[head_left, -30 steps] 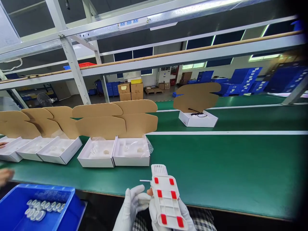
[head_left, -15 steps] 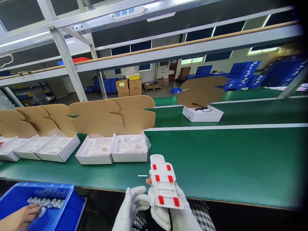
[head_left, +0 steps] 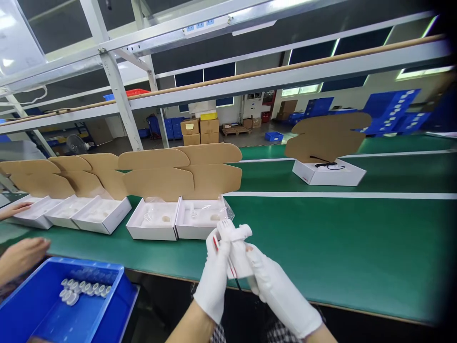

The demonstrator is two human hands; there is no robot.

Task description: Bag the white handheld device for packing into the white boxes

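Note:
A white plastic device (head_left: 240, 261) with a slotted end and a short round part sticking out sideways near its top is held up over the front edge of the green table. Its red pads show only as thin strips at the left edge, and a black cable hangs from its bottom. My left hand (head_left: 214, 274), in a white glove, is closed around the left side and upper end. My right hand (head_left: 267, 274), gloved too, grips the right side lower down. Just behind the device stands an open white box (head_left: 198, 232) with a clear plastic bag inside.
More open white boxes (head_left: 152, 232) with brown lids line the table (head_left: 321, 247) to the left. A blue bin (head_left: 117, 286) of small white parts (head_left: 71, 297) stands front left, beside a co-worker's hand (head_left: 26, 257). Another box (head_left: 328, 177) with a black cable lies back right.
The device has been turned so its red-padded back faces left, and raised closer to the boxes. My left hand has closed on it. The co-worker's hand has left the blue bin.

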